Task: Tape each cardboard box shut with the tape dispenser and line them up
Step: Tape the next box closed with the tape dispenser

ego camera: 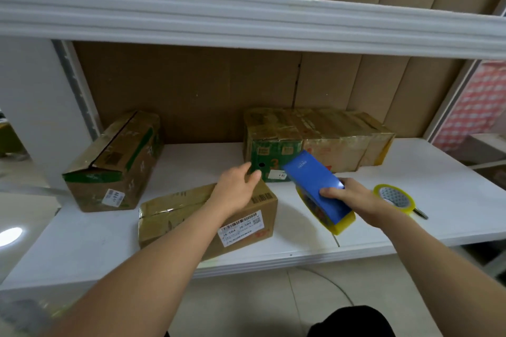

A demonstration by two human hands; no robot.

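Our right hand (353, 197) grips the blue tape dispenser with its yellow roll (319, 194), fingers curled over its near end, held just above the white shelf (438, 172). Our left hand (241, 186) rests relaxed and holding nothing on the near brown cardboard box with the white label (246, 230). We judge it already taped, so we should slide it far and right against the taped green and brown boxes (315, 139). The untaped box (115, 161) waits far left.
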